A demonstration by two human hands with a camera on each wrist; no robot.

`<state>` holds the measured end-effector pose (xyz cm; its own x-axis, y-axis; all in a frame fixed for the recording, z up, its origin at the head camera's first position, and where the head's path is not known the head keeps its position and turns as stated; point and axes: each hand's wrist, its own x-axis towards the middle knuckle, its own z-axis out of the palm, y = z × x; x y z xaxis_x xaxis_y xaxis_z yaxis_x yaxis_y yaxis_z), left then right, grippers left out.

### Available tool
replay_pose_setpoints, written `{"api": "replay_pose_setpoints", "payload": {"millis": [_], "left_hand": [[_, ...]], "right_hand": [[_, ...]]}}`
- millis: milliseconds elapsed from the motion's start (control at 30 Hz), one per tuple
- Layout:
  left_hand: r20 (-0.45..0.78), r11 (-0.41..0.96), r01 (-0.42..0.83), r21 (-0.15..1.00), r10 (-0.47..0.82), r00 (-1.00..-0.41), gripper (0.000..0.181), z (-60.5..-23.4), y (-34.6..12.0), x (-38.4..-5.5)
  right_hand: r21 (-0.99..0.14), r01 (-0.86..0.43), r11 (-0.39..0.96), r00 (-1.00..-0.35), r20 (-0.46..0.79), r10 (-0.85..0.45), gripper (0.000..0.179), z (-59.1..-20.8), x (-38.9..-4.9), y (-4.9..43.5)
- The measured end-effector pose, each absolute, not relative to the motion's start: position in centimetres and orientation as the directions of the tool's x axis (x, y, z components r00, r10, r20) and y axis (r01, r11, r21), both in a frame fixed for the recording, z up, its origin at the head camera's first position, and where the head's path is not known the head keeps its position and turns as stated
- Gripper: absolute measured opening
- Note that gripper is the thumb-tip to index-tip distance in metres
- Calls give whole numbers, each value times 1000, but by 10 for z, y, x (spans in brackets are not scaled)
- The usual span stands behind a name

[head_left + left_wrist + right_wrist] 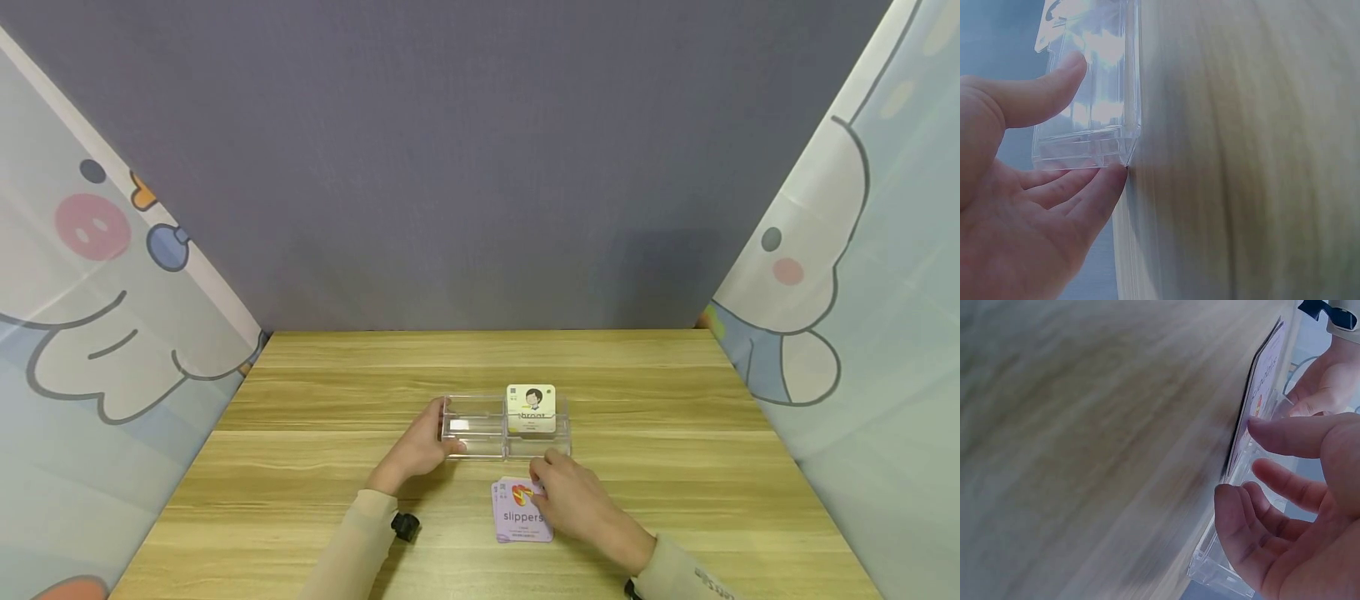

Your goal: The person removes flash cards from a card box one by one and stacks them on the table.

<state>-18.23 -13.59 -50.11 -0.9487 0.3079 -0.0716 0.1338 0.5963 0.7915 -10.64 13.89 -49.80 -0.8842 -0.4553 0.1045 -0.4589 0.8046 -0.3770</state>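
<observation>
A clear plastic card holder [474, 446] with several compartments stands on the table. My left hand [420, 442] grips its left end, with the thumb over the front and the fingers [1094, 194] along the end wall. A pale yellow "throat" card [532, 400] stands upright in the holder's right half. In front of the holder lies a small stack of purple cards, a "slippers" card [522, 521] on top. My right hand [577, 500] is at the stack's right side, thumb tip at the card face and bent fingers [1229, 519] by its edge, with a gap between them.
The wooden table [337, 375] ends at a grey back panel [480, 167]. Cartoon-printed cloths [892, 250] hang on both sides. Dark wrist straps [406, 526] sit by the sleeves.
</observation>
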Motion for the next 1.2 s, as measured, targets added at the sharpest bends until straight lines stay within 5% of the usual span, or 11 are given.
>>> {"api": "replay_pose_setpoints", "payload": {"millis": [1200], "left_hand": [[-68, 595, 137, 792, 309, -949, 85, -503, -137, -183]], "right_hand": [[-420, -407, 811, -911, 255, -324, 16, -471, -123, 144]]}}
